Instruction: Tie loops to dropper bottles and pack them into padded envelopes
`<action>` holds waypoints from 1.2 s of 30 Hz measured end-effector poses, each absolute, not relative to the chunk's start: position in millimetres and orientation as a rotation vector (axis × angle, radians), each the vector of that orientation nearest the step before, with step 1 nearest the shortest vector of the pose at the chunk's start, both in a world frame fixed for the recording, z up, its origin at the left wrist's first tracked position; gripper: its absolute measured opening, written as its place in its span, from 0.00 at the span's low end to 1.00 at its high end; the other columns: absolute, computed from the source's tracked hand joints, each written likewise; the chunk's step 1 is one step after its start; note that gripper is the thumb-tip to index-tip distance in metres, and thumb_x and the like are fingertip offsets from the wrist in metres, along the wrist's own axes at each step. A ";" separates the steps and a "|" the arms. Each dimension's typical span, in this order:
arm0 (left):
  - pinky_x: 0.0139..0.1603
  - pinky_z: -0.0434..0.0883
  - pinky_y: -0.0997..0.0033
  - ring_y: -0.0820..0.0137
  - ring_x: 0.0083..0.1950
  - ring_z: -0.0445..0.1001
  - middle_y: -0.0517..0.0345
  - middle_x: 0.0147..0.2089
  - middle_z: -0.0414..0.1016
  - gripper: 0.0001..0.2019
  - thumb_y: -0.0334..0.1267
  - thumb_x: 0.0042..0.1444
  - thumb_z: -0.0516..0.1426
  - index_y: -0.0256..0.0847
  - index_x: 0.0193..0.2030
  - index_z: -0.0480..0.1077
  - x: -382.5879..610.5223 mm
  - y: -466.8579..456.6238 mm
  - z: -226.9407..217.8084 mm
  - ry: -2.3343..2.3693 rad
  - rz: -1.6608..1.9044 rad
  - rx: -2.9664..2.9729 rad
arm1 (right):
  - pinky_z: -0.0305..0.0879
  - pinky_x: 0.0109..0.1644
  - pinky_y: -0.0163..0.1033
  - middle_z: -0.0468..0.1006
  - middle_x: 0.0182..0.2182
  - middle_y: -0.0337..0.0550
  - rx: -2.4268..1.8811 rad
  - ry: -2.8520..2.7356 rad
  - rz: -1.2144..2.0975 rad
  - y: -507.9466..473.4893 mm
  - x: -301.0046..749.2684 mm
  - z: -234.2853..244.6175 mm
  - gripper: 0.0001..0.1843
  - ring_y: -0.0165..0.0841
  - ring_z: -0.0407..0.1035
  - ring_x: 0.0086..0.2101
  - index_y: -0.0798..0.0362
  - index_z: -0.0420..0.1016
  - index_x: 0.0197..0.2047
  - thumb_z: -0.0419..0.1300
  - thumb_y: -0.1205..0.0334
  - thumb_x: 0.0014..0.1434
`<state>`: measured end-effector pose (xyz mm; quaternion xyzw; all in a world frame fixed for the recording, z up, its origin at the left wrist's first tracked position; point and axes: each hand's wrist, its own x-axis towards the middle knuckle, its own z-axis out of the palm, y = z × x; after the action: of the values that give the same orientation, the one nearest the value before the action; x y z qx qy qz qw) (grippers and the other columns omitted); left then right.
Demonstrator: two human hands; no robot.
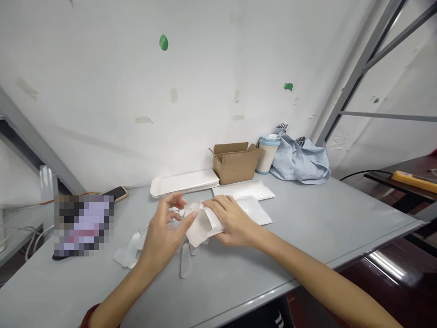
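Note:
My left hand (pixel 163 232) and my right hand (pixel 232 219) meet over a white padded envelope (pixel 201 226) on the grey table (pixel 307 228). The left hand's fingers curl round the envelope's near end, thumb on its flap. The right hand lies flat on top of it, fingers pressed together and pinning it down. White peeled paper strips (pixel 131 249) lie by the left hand, and one strip (pixel 185 260) lies in front of the envelope.
Another white envelope (pixel 256 210) lies under the right hand's far side, a bubble mailer (pixel 246 190) behind it. A stack of white envelopes (pixel 184 182), an open cardboard box (pixel 235 163), a cup (pixel 268 154), blue cloth (pixel 300 160) stand by the wall. A phone (pixel 116 193) lies left.

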<state>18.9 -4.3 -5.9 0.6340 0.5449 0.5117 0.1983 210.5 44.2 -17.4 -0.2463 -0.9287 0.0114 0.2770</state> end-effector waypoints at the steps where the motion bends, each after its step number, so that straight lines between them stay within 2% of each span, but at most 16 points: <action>1: 0.40 0.70 0.67 0.63 0.49 0.68 0.51 0.50 0.67 0.26 0.45 0.51 0.60 0.44 0.55 0.59 18.8 -3.5 -6.3 1.499 1.539 1.697 | 0.58 0.47 0.49 0.69 0.48 0.55 -0.623 -2.470 0.037 43.5 210.3 -16.7 0.29 0.44 0.61 0.46 0.58 0.56 0.56 0.56 0.63 0.51; 3: 0.40 0.70 0.68 0.63 0.50 0.68 0.49 0.52 0.66 0.31 0.45 0.48 0.61 0.44 0.57 0.55 20.0 -2.3 -5.6 1.439 1.534 1.609 | 0.58 0.47 0.49 0.70 0.48 0.55 -0.563 -2.430 0.041 41.3 209.0 -15.7 0.29 0.44 0.62 0.46 0.57 0.56 0.56 0.55 0.63 0.50; 4: 0.39 0.70 0.68 0.63 0.48 0.70 0.50 0.51 0.68 0.30 0.45 0.48 0.61 0.44 0.56 0.57 21.1 -2.1 -4.6 1.427 1.418 1.601 | 0.58 0.47 0.49 0.70 0.48 0.54 -0.547 -2.419 0.037 39.8 208.2 -15.6 0.30 0.43 0.62 0.46 0.57 0.56 0.56 0.55 0.64 0.49; 6: 0.34 0.69 0.69 0.65 0.39 0.72 0.55 0.41 0.73 0.19 0.43 0.48 0.59 0.42 0.46 0.65 24.3 -2.8 -2.2 1.430 1.124 1.614 | 0.58 0.46 0.48 0.71 0.46 0.54 -0.523 -2.417 0.018 36.9 206.6 -16.4 0.31 0.43 0.63 0.45 0.57 0.56 0.56 0.54 0.66 0.47; 8: 0.28 0.66 0.72 0.68 0.30 0.69 0.61 0.28 0.70 0.07 0.41 0.48 0.57 0.40 0.30 0.67 28.2 -4.8 -0.2 1.451 0.932 1.646 | 0.58 0.45 0.48 0.71 0.45 0.54 -0.495 -2.437 -0.007 34.3 205.4 -17.8 0.31 0.42 0.64 0.44 0.57 0.56 0.56 0.54 0.67 0.46; 9: 0.26 0.63 0.73 0.69 0.28 0.67 0.63 0.24 0.67 0.07 0.40 0.48 0.56 0.40 0.25 0.65 30.0 -5.9 0.5 1.462 0.901 1.657 | 0.58 0.45 0.48 0.71 0.44 0.54 -0.474 -2.448 -0.016 33.2 205.1 -18.5 0.31 0.42 0.64 0.43 0.57 0.56 0.56 0.54 0.67 0.45; 11: 0.24 0.61 0.74 0.71 0.26 0.64 0.65 0.22 0.63 0.08 0.39 0.47 0.55 0.40 0.22 0.62 32.8 -7.9 1.2 1.480 0.921 1.665 | 0.59 0.45 0.48 0.71 0.43 0.53 -0.426 -2.465 -0.021 31.4 204.7 -18.9 0.31 0.42 0.64 0.43 0.57 0.56 0.56 0.53 0.68 0.46; 14: 0.24 0.60 0.74 0.71 0.26 0.63 0.64 0.23 0.64 0.08 0.41 0.47 0.56 0.40 0.23 0.64 32.1 -8.0 0.7 1.510 0.963 1.645 | 0.60 0.47 0.49 0.70 0.46 0.55 -0.387 -2.467 -0.024 29.8 204.5 -17.2 0.34 0.43 0.63 0.46 0.58 0.54 0.58 0.53 0.68 0.46; 18: 0.25 0.62 0.74 0.71 0.26 0.65 0.63 0.24 0.66 0.12 0.47 0.48 0.58 0.38 0.27 0.67 22.4 -2.8 -0.4 1.540 1.034 1.450 | 0.58 0.54 0.51 0.64 0.56 0.62 -0.423 -2.477 -0.168 31.8 204.7 -16.6 0.37 0.45 0.56 0.57 0.63 0.50 0.62 0.52 0.72 0.47; 23: 0.31 0.69 0.70 0.66 0.32 0.73 0.58 0.29 0.74 0.18 0.51 0.48 0.60 0.37 0.35 0.71 11.7 2.8 3.3 1.388 1.116 1.186 | 0.58 0.56 0.53 0.65 0.57 0.63 -0.495 -2.468 -0.385 38.2 205.8 -24.1 0.30 0.44 0.57 0.57 0.64 0.53 0.62 0.49 0.76 0.54; 28: 0.37 0.73 0.67 0.62 0.39 0.75 0.53 0.35 0.78 0.21 0.55 0.55 0.55 0.37 0.39 0.73 15.3 -1.5 5.0 1.323 1.364 1.213 | 0.57 0.58 0.53 0.64 0.58 0.63 -0.555 -2.558 -0.369 38.0 207.4 -22.4 0.30 0.43 0.57 0.59 0.66 0.57 0.60 0.52 0.75 0.53; 32: 0.40 0.74 0.67 0.60 0.49 0.73 0.49 0.50 0.75 0.20 0.50 0.61 0.49 0.38 0.49 0.71 22.2 -10.5 -3.5 1.368 1.503 1.554 | 0.59 0.56 0.52 0.64 0.59 0.63 -0.631 -2.519 -0.382 36.8 208.4 -16.4 0.29 0.45 0.58 0.58 0.68 0.59 0.60 0.50 0.75 0.54; 36: 0.53 0.69 0.60 0.59 0.58 0.66 0.48 0.60 0.67 0.17 0.34 0.63 0.46 0.39 0.56 0.67 25.1 -13.1 -17.4 1.191 1.487 2.291 | 0.60 0.55 0.51 0.65 0.58 0.63 -0.676 -2.489 -0.380 39.0 209.2 -16.3 0.27 0.45 0.59 0.58 0.68 0.61 0.57 0.48 0.74 0.53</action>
<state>25.1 -13.1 -17.4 0.7663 0.3985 0.4975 0.0808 209.2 39.0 -16.3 -0.2502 -0.9209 -0.1404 0.2640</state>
